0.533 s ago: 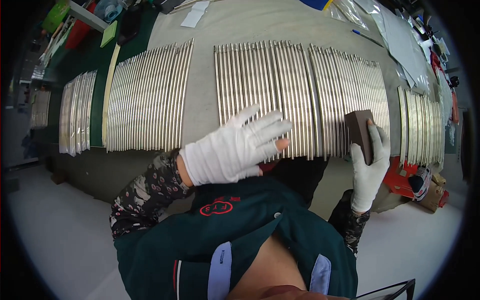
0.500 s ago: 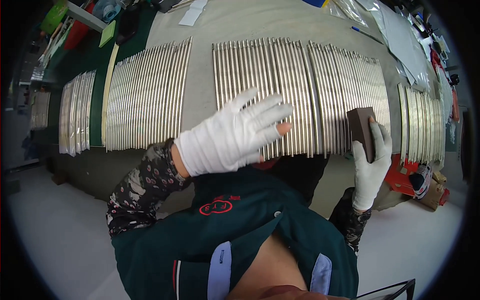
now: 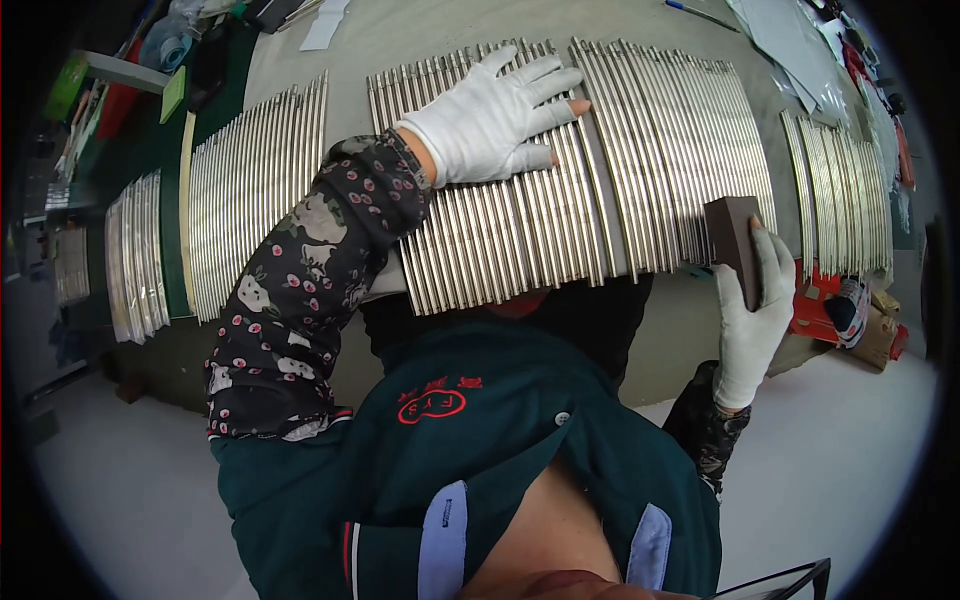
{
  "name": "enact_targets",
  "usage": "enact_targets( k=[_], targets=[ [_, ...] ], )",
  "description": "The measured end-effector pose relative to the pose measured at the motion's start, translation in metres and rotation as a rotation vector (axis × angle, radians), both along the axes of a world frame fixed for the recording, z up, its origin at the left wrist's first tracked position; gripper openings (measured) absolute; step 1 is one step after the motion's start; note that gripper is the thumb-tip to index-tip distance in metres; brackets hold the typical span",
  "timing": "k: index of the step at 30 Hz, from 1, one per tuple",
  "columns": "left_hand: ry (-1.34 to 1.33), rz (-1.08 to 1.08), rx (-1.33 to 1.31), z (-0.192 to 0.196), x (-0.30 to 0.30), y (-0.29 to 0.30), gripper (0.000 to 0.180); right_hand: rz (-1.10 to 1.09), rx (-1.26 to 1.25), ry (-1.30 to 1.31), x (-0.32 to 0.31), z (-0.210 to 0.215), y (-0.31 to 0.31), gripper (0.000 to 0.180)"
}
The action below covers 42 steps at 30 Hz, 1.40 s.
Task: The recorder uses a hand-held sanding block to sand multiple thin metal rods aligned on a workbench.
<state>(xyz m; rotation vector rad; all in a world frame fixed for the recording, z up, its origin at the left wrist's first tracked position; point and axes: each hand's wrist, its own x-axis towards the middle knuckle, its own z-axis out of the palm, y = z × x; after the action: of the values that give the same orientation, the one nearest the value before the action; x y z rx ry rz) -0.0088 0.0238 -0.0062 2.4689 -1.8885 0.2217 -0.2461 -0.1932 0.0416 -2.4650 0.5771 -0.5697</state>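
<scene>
My left hand (image 3: 505, 118), in a white glove with bare thumb and fingertip showing, lies open with fingers spread over the far half of a row of slim silvery metal rods (image 3: 490, 250). Against the near right end of the adjoining row of rods (image 3: 670, 140) stands a dark brown rectangular block (image 3: 735, 235). My gloved right hand (image 3: 755, 325) grips this block, its fingers along the right side. A narrow gap parts the two rows. What the block's underside touches cannot be made out.
Another row of rods (image 3: 262, 180) lies to the left beside a pale strip (image 3: 187, 220), with plastic-wrapped rods (image 3: 135, 260) farther out. More rods (image 3: 840, 200) lie at the right. A blue pen (image 3: 700, 14) and clear plastic sheets (image 3: 785, 50) are at the back; a red box (image 3: 812, 300) sits below right.
My left hand has moved away from my body, onto the far part of the rods, fingers still spread. The right hand keeps its grip on the block near the row's corner. The view has shifted.
</scene>
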Motion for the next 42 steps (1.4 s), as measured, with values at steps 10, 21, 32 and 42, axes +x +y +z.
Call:
enact_targets(
  k=[10, 21, 32, 42],
  targets=[
    [-0.030, -0.045, 0.049, 0.003, 0.004, 0.031, 0.066, 0.027, 0.010, -0.030, 0.004, -0.004, 0.007, 0.052],
    [0.012, -0.157, -0.053, 0.020, 0.000, -0.017, 0.066, -0.019, -0.060, -0.057, -0.001, -0.002, 0.000, 0.051],
    [0.034, -0.231, 0.041, 0.003, -0.004, -0.069, 0.064, -0.165, -0.116, -0.058, -0.020, 0.000, -0.013, 0.050],
    [0.074, -0.249, 0.170, 0.016, -0.003, -0.013, 0.076, -0.207, -0.107, -0.084, -0.030, -0.013, -0.027, 0.051]
  ],
)
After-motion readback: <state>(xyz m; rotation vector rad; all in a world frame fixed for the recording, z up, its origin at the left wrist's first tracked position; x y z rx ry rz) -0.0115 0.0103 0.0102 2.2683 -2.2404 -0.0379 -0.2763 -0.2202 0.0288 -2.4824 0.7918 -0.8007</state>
